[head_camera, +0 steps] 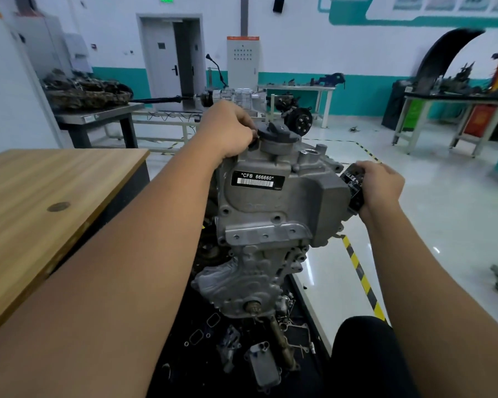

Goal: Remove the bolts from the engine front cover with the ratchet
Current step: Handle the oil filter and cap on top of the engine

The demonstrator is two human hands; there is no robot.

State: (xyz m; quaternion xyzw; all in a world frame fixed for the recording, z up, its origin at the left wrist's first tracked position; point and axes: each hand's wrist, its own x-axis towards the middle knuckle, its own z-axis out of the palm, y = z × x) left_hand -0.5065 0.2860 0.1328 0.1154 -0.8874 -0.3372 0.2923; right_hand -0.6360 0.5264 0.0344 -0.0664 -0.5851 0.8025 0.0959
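The grey aluminium engine front cover (pixel 273 208) stands upright in front of me, with a black "CFB 666660" label (pixel 257 179) on its upper face. My left hand (pixel 227 130) grips the cover's top left edge, next to the black oil filler cap (pixel 278 133). At the cover's right side, my right hand (pixel 381 188) curls around a black part (pixel 354 185); I cannot tell what that part is. No ratchet is in sight. Several empty bolt holes show on the bracket (pixel 266 234) low on the cover.
A wooden table (pixel 49 208) stands close on my left. Loose engine parts and gaskets (pixel 242 349) lie on the black mat below the engine. A yellow-black floor stripe (pixel 362 280) runs on the right. Workbenches (pixel 454 110) and a grey cabinet (pixel 243 61) stand further back.
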